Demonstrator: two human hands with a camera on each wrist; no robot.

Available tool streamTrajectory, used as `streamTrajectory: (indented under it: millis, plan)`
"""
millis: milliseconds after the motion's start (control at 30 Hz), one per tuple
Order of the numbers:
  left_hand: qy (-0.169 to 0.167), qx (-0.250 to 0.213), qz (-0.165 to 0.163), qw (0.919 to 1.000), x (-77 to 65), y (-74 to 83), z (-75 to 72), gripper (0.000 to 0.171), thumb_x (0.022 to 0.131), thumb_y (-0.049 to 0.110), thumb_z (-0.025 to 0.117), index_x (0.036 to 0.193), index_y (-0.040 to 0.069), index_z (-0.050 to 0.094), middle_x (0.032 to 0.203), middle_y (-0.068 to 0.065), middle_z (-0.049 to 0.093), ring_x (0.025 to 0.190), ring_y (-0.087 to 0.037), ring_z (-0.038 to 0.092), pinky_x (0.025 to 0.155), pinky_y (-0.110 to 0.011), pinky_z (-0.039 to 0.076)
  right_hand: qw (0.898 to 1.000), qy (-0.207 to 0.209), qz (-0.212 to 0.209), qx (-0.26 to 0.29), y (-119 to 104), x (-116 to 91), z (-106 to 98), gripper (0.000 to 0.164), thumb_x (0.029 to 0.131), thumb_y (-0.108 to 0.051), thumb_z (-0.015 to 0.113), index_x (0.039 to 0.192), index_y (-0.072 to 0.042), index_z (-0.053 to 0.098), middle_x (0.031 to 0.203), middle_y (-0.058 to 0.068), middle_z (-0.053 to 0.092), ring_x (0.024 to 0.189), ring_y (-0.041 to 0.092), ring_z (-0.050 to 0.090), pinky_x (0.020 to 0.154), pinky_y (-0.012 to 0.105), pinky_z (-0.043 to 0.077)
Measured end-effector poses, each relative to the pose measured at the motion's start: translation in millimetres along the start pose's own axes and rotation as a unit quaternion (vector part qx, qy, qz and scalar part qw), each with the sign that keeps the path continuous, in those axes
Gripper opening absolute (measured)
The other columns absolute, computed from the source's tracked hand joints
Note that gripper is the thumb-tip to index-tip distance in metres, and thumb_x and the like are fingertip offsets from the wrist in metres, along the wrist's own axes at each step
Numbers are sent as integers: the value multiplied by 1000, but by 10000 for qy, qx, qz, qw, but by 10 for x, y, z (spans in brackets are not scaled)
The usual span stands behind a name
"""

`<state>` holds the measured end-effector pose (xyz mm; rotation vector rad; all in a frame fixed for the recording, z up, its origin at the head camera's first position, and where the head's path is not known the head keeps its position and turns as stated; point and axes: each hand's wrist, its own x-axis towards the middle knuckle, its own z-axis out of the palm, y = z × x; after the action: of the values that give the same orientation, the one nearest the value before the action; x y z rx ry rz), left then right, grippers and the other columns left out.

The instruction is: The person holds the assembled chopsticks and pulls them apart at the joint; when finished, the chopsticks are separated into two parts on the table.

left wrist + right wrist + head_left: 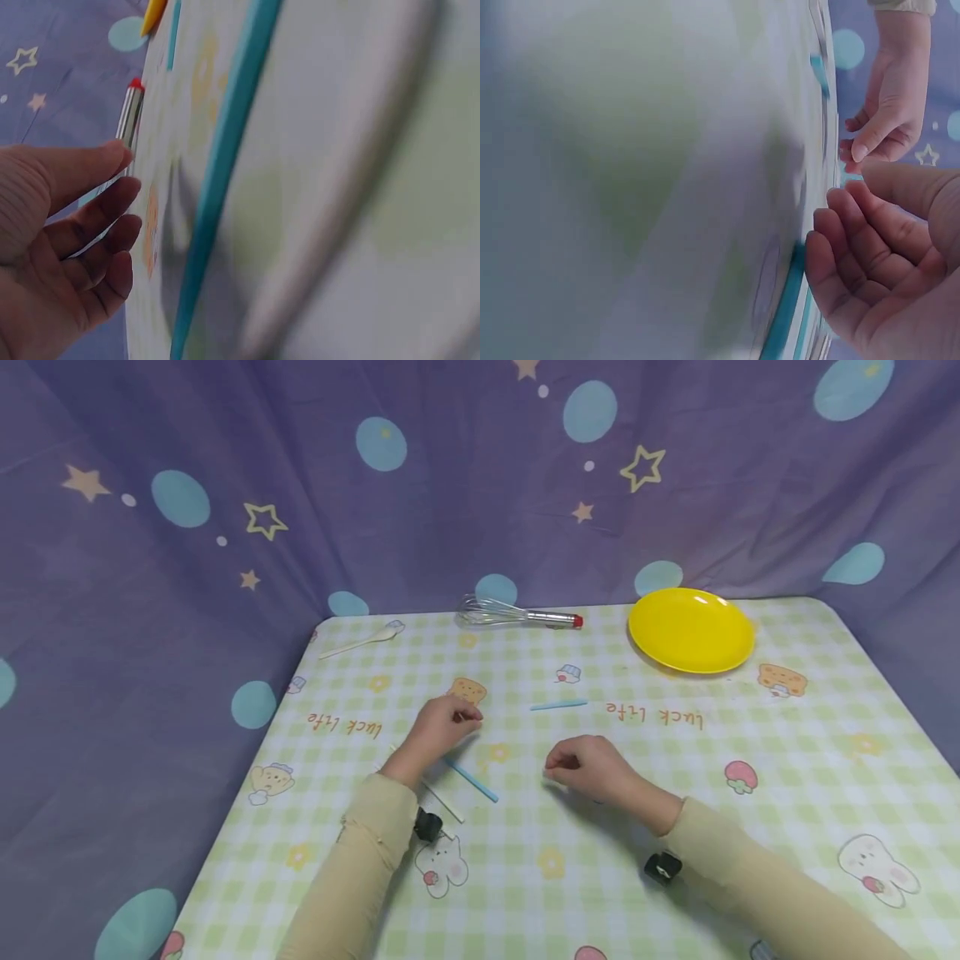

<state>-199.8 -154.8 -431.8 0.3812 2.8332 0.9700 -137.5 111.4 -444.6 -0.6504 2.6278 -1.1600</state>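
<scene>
My left hand [442, 727] hovers over the left middle of the table, fingers loosely bent. In the left wrist view a gap shows between thumb and fingers [120, 196], with nothing held. Just below that hand lies a blue stick [472, 780], beside a pale stick [446, 802] partly hidden by the wrist; another pale end pokes out near the cuff. Right of the middle, my right hand [592, 768] is held above the cloth, loosely curved, with nothing visible in its fingers. Farther back, between the hands, rests a second blue stick [558, 704].
A wire whisk [517, 614] with a red-tipped handle lies along the back edge. A yellow plate [690, 631] stands at the back right, a pale spoon [360, 642] at the back left. Green checked cloth [637, 902] covers the table, and a purple curtain [480, 485] hangs behind.
</scene>
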Motion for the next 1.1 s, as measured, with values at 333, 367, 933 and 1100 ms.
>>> streamTrajectory:
  millis: [333, 367, 933, 1100]
  plan:
    - [-312, 629, 335, 9970, -325, -276, -186, 13, 85, 18, 77, 97, 15, 76, 102, -1, 63, 100, -25, 55, 90, -43, 42, 9986, -387, -291, 190, -259, 173, 338, 10, 84, -18, 76, 90, -13, 70, 78, -10, 62, 70, 7, 55, 67, 25, 47]
    - [-318, 714, 335, 9964, -355, -291, -200, 14, 83, 19, 78, 97, 16, 76, 103, -2, 62, 101, -26, 53, 90, -44, 41, 9985, -415, -326, 148, -277, 193, 363, 12, 84, -19, 77, 91, -12, 70, 79, -9, 63, 71, 6, 55, 68, 25, 48]
    - [-261, 1130, 258, 9929, -446, -413, -218, 15, 79, 22, 82, 87, 19, 69, 107, -8, 53, 104, -31, 44, 87, -48, 37, 9912, -833, -10, -1026, -468, 383, 582, 20, 82, -23, 78, 75, -18, 60, 72, -7, 52, 67, 11, 47, 66, 29, 42]
    - [-161, 1177, 160, 9928, -436, -406, -185, 14, 81, 24, 81, 86, 20, 69, 107, -7, 54, 104, -29, 45, 87, -46, 38, 9930, -678, 60, -966, -451, 388, 582, 17, 83, -19, 75, 73, -18, 61, 70, -7, 53, 66, 12, 48, 66, 30, 42]
